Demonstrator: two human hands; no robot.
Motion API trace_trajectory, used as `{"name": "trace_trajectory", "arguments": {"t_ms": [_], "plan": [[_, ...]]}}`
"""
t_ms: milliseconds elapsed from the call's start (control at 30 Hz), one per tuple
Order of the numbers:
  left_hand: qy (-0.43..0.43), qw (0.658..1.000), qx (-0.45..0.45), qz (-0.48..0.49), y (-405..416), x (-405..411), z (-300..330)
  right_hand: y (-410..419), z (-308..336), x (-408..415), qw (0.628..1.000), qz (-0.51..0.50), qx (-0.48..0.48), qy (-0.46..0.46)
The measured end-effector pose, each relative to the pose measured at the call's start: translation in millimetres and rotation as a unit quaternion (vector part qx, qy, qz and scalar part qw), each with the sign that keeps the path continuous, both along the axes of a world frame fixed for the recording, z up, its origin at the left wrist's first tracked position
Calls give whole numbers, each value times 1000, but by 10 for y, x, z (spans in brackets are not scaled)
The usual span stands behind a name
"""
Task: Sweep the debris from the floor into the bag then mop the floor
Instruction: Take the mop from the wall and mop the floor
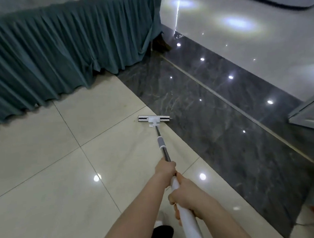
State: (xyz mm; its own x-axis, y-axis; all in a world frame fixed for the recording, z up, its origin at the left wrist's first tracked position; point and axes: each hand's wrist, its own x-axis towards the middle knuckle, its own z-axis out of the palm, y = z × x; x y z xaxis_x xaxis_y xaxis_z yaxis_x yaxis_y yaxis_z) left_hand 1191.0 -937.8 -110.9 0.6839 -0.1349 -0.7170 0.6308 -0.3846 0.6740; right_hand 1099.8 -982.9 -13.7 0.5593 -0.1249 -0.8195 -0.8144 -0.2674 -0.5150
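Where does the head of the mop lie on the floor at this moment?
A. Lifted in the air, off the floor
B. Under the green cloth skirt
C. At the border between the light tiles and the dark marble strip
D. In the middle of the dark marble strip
C: the mop head sits on the light tiles, its right end reaching the edge of the dark marble strip.

Mop handle (187,220) end beyond bottom edge
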Motion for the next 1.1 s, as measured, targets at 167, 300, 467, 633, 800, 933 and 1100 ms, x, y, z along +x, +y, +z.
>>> {"name": "trace_trajectory", "arguments": {"t_ms": [167, 300, 467, 633, 800, 933, 1100], "plan": [[-16, 1000, 18, 17, -522, 768, -53, -569, -57, 789, 1000, 26, 4, -9], [-12, 999, 22, 40, -915, 1397, -96, -982, -48, 1415, 999, 25, 21, -10], [-16, 997, 32, 65, -1323, 2054, -123, -1431, -105, 2076, 999, 29, 24, -3], [20, 999, 26, 35, -1651, 1960, -139, -1798, -23, 1993, 997, 79, 24, 6], [33, 998, 33, 41, -1929, 1464, -47, -2155, 140, 1531, 991, 130, 24, 20], [42, 995, 19, 85, -2170, 596, 42, -2483, 257, 751, 982, 182, 21, 40], [61, 989, 6, 131, -2664, -735, 139, -3106, 353, -455, 966, 247, 21, 66]]}}
